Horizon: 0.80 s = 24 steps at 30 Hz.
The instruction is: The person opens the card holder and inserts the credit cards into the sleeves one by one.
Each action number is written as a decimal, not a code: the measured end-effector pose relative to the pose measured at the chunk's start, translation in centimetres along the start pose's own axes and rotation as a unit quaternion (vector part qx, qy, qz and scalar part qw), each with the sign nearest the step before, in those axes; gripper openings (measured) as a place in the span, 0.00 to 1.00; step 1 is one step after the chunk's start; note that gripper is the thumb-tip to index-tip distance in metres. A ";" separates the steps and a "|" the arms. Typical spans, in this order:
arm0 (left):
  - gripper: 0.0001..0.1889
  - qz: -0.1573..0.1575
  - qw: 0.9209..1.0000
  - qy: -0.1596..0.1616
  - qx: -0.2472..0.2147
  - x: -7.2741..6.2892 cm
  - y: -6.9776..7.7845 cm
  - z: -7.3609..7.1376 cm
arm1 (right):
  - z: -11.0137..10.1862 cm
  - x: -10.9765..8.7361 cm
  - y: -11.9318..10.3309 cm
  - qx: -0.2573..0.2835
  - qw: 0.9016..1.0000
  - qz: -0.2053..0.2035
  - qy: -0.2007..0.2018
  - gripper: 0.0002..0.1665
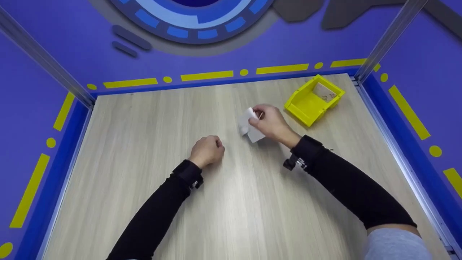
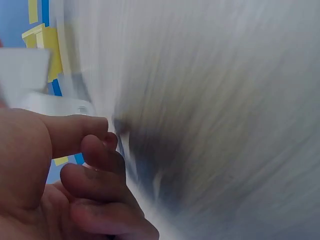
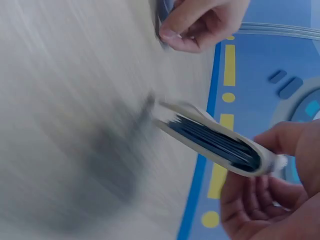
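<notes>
In the head view my right hand [image 1: 271, 122] pinches a small white card holder [image 1: 255, 135], tilted, over the middle of the table. The right wrist view shows the holder's opening and a stack of dark sleeves [image 3: 215, 142] between its pale covers; thumb and fingers grip the spine side. My left hand [image 1: 207, 150] is low over the table, to the left of the holder and nearer me. Its fingers [image 2: 95, 185] are loosely curled in the left wrist view, the thumb lying close to the index fingertip, and nothing shows between them.
A yellow open bin [image 1: 306, 108] stands at the back right of the wooden table [image 1: 151, 126], with a speckled pale label inside it. Blue printed walls [image 1: 202, 65] enclose the back and sides, with metal posts [image 1: 389, 39] at the corners.
</notes>
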<state>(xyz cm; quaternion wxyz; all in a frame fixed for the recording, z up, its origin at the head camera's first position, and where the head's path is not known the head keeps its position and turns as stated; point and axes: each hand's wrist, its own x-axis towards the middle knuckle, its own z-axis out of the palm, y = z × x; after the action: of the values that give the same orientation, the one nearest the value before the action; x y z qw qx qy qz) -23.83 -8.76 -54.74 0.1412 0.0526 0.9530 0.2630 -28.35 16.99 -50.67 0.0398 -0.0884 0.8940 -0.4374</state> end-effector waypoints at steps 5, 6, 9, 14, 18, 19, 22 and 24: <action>0.11 0.005 1.000 0.012 -0.005 0.1 0.0 -0.1 | -0.4 -0.2 -0.5 -0.058 0.993 -0.095 0.041 0.20; 0.12 0.006 1.000 0.014 -0.007 0.1 0.1 -0.1 | -0.2 -0.4 -0.4 -0.081 0.989 -0.116 0.037 0.20; 0.14 0.005 1.000 0.007 -0.011 0.1 0.2 0.0 | 1.1 -0.8 0.2 -0.174 0.967 -0.186 0.006 0.19; 0.16 0.000 1.000 -0.005 -0.012 0.3 0.5 0.2 | 4.4 -1.8 1.7 -0.293 0.908 -0.297 -0.029 0.14; 0.17 -0.001 1.000 -0.001 -0.012 0.3 0.6 0.3 | 6.0 -2.2 1.8 -0.299 0.910 -0.286 -0.022 0.13; 0.17 0.000 1.000 -0.001 -0.011 0.3 0.6 0.4 | 6.3 -2.3 1.7 -0.298 0.913 -0.277 -0.023 0.14; 0.18 0.007 1.000 -0.001 -0.009 0.3 0.5 0.5 | 7.1 -2.5 1.6 -0.297 0.918 -0.261 -0.029 0.15; 0.18 0.012 1.000 0.000 -0.007 0.3 0.5 0.6 | 7.5 -2.7 1.6 -0.300 0.918 -0.255 -0.036 0.14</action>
<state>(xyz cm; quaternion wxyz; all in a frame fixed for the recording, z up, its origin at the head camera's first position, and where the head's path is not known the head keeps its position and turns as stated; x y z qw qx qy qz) -23.95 -8.01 -55.02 0.1385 0.0630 0.9504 0.2711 -24.74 12.65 -56.57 -0.0690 -0.3371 0.9284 -0.1404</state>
